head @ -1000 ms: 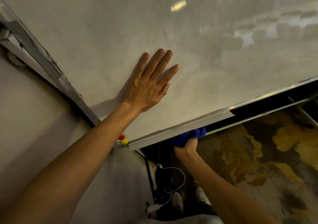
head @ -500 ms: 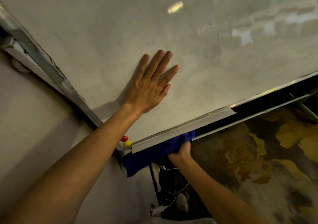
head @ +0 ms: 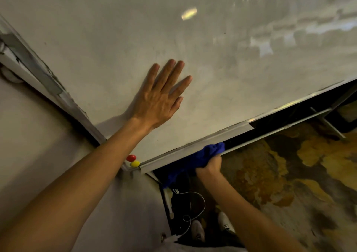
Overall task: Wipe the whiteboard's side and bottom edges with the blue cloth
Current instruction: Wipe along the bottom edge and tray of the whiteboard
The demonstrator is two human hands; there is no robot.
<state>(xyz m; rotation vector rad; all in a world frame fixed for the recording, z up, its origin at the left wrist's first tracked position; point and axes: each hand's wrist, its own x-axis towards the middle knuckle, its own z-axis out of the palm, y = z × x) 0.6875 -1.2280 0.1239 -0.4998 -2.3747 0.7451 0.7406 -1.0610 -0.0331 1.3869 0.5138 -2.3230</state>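
Observation:
The whiteboard [head: 222, 62] fills the upper part of the head view, its metal side edge [head: 48, 85] running down the left and its bottom edge [head: 193, 151] slanting up to the right. My left hand [head: 160, 99] lies flat and open on the board surface, fingers spread. My right hand [head: 209, 164] is below the bottom edge, fist closed on the blue cloth [head: 195, 159]. The cloth presses against the underside of the bottom edge and a loose tail hangs down to the left.
A red magnet [head: 131, 157] and a yellow magnet [head: 135, 163] sit at the board's lower left corner. A white cable [head: 193, 207] and charger lie on the floor beside my white shoes [head: 224, 224]. Patterned flooring [head: 280, 174] spreads to the right; a plain wall [head: 34, 145] is on the left.
My right hand first slid the cloth left along the bottom edge toward the corner, then back right a little. The cloth's tail now hangs loose. My left hand stays flat on the board.

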